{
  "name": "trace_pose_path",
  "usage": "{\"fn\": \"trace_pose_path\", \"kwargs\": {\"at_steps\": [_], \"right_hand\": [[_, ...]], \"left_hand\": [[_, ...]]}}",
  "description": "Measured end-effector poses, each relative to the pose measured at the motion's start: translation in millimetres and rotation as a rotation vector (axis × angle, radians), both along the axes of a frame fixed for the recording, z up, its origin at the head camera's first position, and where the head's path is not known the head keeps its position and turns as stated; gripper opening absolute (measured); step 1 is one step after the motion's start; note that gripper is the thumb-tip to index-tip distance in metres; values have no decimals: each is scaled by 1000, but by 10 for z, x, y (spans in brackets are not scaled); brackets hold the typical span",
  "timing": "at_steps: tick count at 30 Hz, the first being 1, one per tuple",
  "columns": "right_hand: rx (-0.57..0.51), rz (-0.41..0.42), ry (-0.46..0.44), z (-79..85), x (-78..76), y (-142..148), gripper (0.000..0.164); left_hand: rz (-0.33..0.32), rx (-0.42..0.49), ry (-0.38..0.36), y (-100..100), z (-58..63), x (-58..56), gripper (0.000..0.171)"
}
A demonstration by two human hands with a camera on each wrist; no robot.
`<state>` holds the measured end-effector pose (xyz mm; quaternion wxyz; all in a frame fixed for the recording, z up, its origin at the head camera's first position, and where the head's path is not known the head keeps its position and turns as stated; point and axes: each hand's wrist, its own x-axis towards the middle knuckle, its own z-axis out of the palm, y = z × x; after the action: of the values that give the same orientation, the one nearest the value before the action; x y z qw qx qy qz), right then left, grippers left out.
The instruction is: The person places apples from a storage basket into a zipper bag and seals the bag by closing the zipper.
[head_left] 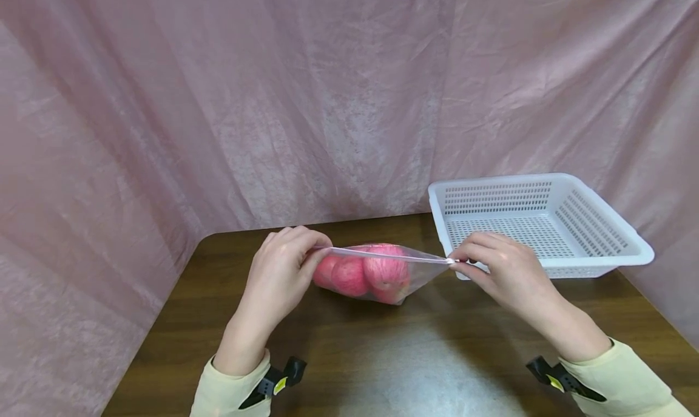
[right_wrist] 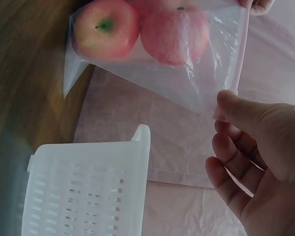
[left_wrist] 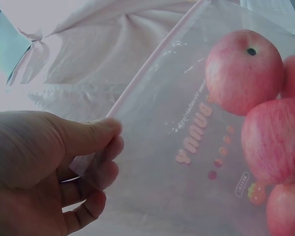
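A clear slider zip bag [head_left: 425, 274] with several red apples [head_left: 386, 270] inside stretches between my two hands over the table. My left hand [head_left: 281, 274] pinches the left corner of its top edge between thumb and fingers. At the opposite corner, my right hand [head_left: 505, 277] pinches the edge by the small white slider [head_left: 450, 261]. The zip strip [head_left: 393, 256] runs taut and nearly straight from hand to hand. Printed letters and a strawberry picture [left_wrist: 257, 194] show on the bag in the left wrist view. The apples bunch together low in the bag.
A white plastic basket [head_left: 590, 261] with slotted walls stands at the back right, just beyond my right hand. Pink cloth [head_left: 338, 101] hangs behind the brown wooden table [head_left: 349, 350]. Both forearms wear black wrist straps [head_left: 267, 385].
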<state>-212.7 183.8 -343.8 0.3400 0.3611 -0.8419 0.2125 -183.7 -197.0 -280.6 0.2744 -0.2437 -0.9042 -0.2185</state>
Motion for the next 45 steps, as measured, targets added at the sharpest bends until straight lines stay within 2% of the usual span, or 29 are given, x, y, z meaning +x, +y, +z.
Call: {"fn": "trace_pose_path", "kwargs": {"at_steps": [3, 5, 6, 10, 18, 28, 30, 34, 37, 40, 45], "right_hand": [[-4, 35, -6, 4, 11, -1, 26], [-7, 59, -4, 8, 16, -5, 13], [-10, 71, -1, 11, 18, -10, 15], [-20, 113, -2, 25, 32, -29, 46], [-5, 222, -86, 10, 71, -44, 39], [91, 274, -139, -51, 139, -43, 41], [109, 277, -153, -67, 157, -38, 33], [143, 295, -175, -111, 173, -67, 7], [165, 307, -173, -149, 170, -102, 18], [182, 296, -162, -186, 164, -133, 22], [211, 210, -147, -218, 161, -183, 23]], "left_hand": [[-6, -3, -30, -41, -20, 50, 12], [-7, -9, -46, -72, -39, 82, 12], [-8, -11, -52, -87, -47, 100, 12], [-20, -26, -68, -145, -88, 158, 16], [-88, -64, -112, -259, -203, 298, 20], [-150, -144, -183, -277, -407, 425, 19], [-152, -162, -202, -271, -441, 443, 17], [-170, -187, -237, -273, -516, 462, 16], [-180, -193, -249, -272, -578, 461, 16], [-178, -205, -248, -265, -633, 443, 18], [-190, -204, -231, -242, -705, 351, 18]]}}
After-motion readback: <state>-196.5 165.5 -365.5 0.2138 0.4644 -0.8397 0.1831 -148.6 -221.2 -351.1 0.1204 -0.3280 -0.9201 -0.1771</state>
